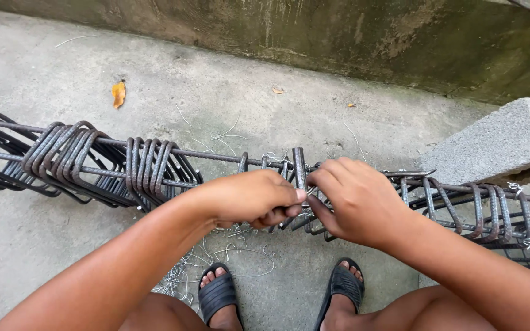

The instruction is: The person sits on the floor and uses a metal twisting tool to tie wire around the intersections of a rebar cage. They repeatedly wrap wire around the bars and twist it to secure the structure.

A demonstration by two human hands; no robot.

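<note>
A long rebar cage (216, 158) of dark steel bars lies across the view, with bunched steel stirrups (148, 167) hanging on it at the left and spaced ones at the right. My left hand (249, 197) and my right hand (354, 199) meet at one upright stirrup (300, 167) in the middle. The fingers of both hands pinch a thin tie wire (310, 192) at that stirrup. What lies under the palms is hidden.
A grey concrete block (498, 144) props the cage at the right. Loose wire offcuts (240, 254) lie on the concrete floor by my sandalled feet (219, 294). A mossy wall (338, 37) runs along the back. A yellow leaf (118, 94) lies at the left.
</note>
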